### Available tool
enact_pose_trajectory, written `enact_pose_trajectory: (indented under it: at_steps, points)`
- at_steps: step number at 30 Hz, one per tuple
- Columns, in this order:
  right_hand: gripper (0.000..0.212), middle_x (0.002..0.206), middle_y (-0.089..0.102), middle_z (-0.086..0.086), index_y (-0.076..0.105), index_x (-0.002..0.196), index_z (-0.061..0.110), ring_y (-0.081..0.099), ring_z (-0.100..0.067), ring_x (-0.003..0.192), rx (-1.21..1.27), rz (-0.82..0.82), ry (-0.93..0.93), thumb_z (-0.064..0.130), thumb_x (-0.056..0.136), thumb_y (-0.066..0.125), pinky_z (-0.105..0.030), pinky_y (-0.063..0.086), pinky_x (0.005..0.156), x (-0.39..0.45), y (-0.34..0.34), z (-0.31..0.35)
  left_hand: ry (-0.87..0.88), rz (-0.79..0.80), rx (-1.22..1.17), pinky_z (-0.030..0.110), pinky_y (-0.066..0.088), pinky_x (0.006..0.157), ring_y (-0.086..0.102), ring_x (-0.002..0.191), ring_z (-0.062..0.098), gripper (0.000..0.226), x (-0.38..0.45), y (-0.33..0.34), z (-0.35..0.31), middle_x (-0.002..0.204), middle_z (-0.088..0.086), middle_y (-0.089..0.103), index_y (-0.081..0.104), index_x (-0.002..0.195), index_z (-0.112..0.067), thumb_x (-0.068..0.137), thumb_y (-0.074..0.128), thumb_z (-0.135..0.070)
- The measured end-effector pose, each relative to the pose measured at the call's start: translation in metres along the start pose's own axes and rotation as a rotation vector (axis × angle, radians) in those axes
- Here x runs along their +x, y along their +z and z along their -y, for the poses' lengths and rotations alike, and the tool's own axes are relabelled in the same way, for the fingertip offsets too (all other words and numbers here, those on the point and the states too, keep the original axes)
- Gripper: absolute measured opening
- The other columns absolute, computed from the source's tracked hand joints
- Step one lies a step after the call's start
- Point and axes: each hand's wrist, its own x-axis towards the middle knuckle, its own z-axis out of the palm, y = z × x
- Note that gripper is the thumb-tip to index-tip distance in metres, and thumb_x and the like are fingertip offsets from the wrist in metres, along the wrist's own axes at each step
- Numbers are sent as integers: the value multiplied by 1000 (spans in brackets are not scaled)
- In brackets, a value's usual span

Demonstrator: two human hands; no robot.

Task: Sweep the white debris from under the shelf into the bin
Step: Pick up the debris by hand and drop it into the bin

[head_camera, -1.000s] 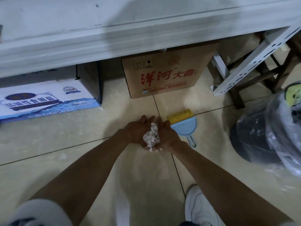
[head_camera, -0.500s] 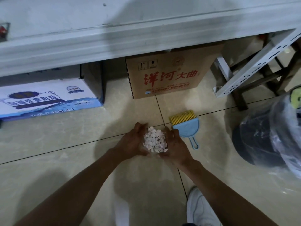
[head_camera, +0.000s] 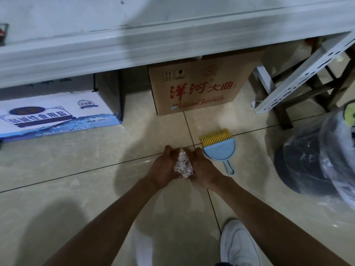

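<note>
1. The left hand (head_camera: 163, 167) and right hand (head_camera: 201, 167) press together as a cup, fingers curled, holding a heap of small white debris flakes (head_camera: 183, 166) between the palms, above the glossy beige tiled floor (head_camera: 67, 169).
2. The round dark bin lined with clear plastic film (head_camera: 315, 162) stands at three o'clock, well apart; flakes could sift through any gap between the palms on the way there.
3. The loose liner could sag over the opening and deflect the flakes.
4. The small blue plastic dustpan with yellow bristles (head_camera: 219, 148) lies just beside the right hand at one o'clock; a sideways swing could knock it.
</note>
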Motion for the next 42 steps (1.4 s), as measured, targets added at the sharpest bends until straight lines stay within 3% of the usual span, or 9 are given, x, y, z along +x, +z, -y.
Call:
enact_pose_trajectory:
  at_steps: [7,13,18,25,29,36,42]
  points:
    - [48,122,48,-17,52,133,12,62,-34,103,149,-99,-15,21,87,63,-38,51,94,3,5,11,-15,-86,-92,31,51,86,63,98,32,50,-3,8,-6,118,16,49,58,124,-8,78,76,-16]
    - [24,110,57,-19,66,110,3,65,-33,95,181,-191,31,9,86,63,-36,53,85,6,8,17,-87,-172,-63,26,45,72,65,86,35,23,1,10,-15,107,21,58,68,105,-2,83,68,-8]
    - [7,89,65,-24,68,81,-3,66,-35,83,181,-266,74,-2,81,60,-37,52,75,14,10,23,-146,-221,-30,37,50,67,66,80,38,13,4,6,-24,99,19,62,69,91,-3,79,64,-4]
    - [15,89,73,-19,70,80,-1,69,-30,86,142,-205,161,2,86,57,-25,39,64,31,-3,22,-203,-215,30,38,48,65,66,82,40,8,11,-7,-31,89,19,67,68,79,-2,77,64,-8]
    - [17,102,71,-19,69,93,-2,66,-30,99,53,-159,178,12,84,64,-30,47,78,40,-28,26,-178,-195,7,40,48,71,66,86,42,14,21,-24,-33,89,27,69,69,79,4,74,70,-9]
    - [48,119,66,-15,64,113,2,62,-27,113,24,-116,205,19,72,80,-27,48,90,47,-78,35,-146,-179,66,36,46,78,65,93,36,19,36,-67,-45,95,22,71,70,85,2,80,69,-16]
    - [51,114,68,-13,66,110,3,64,-25,108,70,-147,213,22,66,84,-24,46,78,39,-114,45,-164,-200,86,35,47,78,65,94,34,18,39,-99,-67,98,20,71,72,91,-1,78,72,-13]
